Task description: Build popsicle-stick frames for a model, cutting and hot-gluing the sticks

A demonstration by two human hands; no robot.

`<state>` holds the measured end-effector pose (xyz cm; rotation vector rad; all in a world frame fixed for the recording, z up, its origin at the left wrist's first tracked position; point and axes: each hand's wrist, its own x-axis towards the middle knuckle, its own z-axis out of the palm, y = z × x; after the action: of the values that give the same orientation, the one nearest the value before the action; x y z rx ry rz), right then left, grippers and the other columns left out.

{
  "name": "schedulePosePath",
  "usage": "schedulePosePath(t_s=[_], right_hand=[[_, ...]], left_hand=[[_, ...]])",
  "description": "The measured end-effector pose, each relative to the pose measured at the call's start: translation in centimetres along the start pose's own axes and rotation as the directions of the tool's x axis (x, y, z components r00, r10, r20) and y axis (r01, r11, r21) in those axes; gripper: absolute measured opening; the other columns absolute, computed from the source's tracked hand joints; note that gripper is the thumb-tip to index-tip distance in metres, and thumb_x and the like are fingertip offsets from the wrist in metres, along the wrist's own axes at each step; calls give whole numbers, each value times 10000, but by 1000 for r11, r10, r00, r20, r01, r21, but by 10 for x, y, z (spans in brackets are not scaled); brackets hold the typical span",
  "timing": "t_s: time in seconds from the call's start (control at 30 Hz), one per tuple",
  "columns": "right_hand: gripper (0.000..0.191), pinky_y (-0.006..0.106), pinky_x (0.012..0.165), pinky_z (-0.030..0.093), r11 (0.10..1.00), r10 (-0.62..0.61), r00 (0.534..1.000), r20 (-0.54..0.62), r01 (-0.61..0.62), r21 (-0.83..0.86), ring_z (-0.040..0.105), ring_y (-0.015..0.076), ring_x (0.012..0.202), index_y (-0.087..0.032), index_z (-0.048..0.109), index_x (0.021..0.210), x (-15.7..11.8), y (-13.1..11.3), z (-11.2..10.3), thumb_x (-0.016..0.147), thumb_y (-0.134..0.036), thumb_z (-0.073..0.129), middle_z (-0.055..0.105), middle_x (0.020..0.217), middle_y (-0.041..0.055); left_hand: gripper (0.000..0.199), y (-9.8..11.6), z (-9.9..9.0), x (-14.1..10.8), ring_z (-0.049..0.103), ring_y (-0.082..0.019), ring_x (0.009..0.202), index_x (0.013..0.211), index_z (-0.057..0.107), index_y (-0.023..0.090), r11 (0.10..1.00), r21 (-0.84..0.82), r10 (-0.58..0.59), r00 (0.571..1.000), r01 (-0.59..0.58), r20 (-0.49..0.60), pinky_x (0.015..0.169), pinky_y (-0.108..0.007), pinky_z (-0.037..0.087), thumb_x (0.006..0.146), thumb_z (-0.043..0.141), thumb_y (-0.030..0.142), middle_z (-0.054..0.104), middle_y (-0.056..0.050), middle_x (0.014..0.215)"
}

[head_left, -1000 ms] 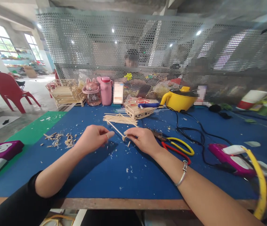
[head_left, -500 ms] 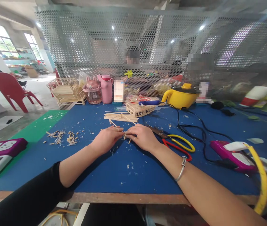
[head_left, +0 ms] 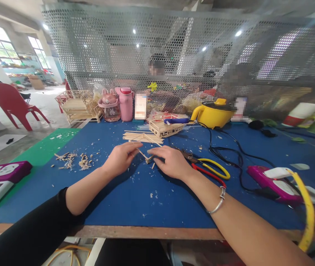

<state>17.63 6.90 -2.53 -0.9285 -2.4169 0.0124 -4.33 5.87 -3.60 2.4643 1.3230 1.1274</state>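
Note:
A small frame of thin wooden sticks lies on the blue mat, its near corner joint [head_left: 147,160] pointing towards me. On its left side is my left hand [head_left: 121,157], fingers stretched over a stick and thumb apart, not closed on it. My right hand [head_left: 172,162] hovers at the other side, its index finger and thumb spread close to the corner. A short loose stick piece [head_left: 153,166] lies by my right thumb. Behind the frame is a bundle of wooden strips [head_left: 141,137]. Beside my right wrist rest scissors [head_left: 215,169] with red and yellow handles.
Wood scraps [head_left: 74,161] lie to the left. A wooden model [head_left: 165,128] with a blue-handled tool on it, a pink bottle [head_left: 125,105] and a yellow pot [head_left: 213,113] stand at the back. Black cables [head_left: 239,157] cross the right side near a purple device [head_left: 274,184].
My hands have parted at the corner joint, which now shows between them. The left hand has drawn back to the left and its fingers have opened; the right has shifted slightly right.

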Motion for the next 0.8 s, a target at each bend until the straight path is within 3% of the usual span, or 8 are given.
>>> schedulePosePath(t_s=[0.07,0.13,0.27,0.37,0.43,0.53,0.6,0.8], right_hand=[[458,320,907,462,998,52,993,-104,-49,36,609,192,1031,-224,643,1135,-1,2,-7,750,-35,483,684,1117,42],[485,304,850,486,992,119,976,-181,-110,57,633,185,947,-214,651,1117,0,3,-11,722,-11,456,695,1056,49],[337,306,703,497,978,208,978,-23,-207,34,647,196,763,-230,692,998,1,0,-8,731,-104,529,715,855,31],[372,289,694,490,977,205,978,42,-207,54,647,181,745,-238,636,1080,1,-2,-3,738,-119,549,719,888,19],[421,279,689,488,964,242,969,-48,-234,125,642,163,721,-221,560,1161,1,-4,-4,760,-98,520,713,941,31],[270,278,669,487,929,308,923,-232,-240,280,636,164,700,-191,552,1091,2,-11,-12,828,-160,496,702,865,46],[169,275,665,489,923,293,908,-300,-187,336,637,167,711,-196,580,1000,1,-18,-19,865,-212,481,690,825,42],[151,269,707,498,923,164,914,-371,-10,384,647,164,770,-215,622,953,-6,-45,-32,875,-219,493,703,864,34]], left_hand=[[338,-5,-6,1,603,-210,1080,1162,623,154,998,29,-49,994,52,-99,942,-352,456,892,434,229,662,-116,1159],[337,-9,-9,2,597,-214,1077,1156,625,154,996,71,-38,992,47,-118,944,-363,451,891,427,217,658,-119,1155],[312,-11,0,7,510,-235,1191,1138,634,200,985,111,121,990,-129,75,1026,-448,353,900,433,229,624,-104,1213],[260,-5,5,12,585,-232,1071,1060,664,244,973,130,155,956,-191,248,1067,-552,213,894,463,240,683,-68,1079],[257,2,0,15,631,-201,919,1002,684,221,983,115,114,966,-144,234,1050,-511,262,900,450,249,708,-60,941],[274,18,-17,17,618,-189,861,998,686,191,999,-19,-44,999,45,28,858,-338,453,892,453,290,705,-73,935],[277,31,-27,18,614,-172,797,956,694,191,972,-167,-173,983,163,-53,760,-280,474,884,458,315,705,-49,856],[288,56,-29,16,592,-134,672,909,697,150,800,-543,-282,959,255,35,657,-239,479,852,510,363,676,-34,769]])
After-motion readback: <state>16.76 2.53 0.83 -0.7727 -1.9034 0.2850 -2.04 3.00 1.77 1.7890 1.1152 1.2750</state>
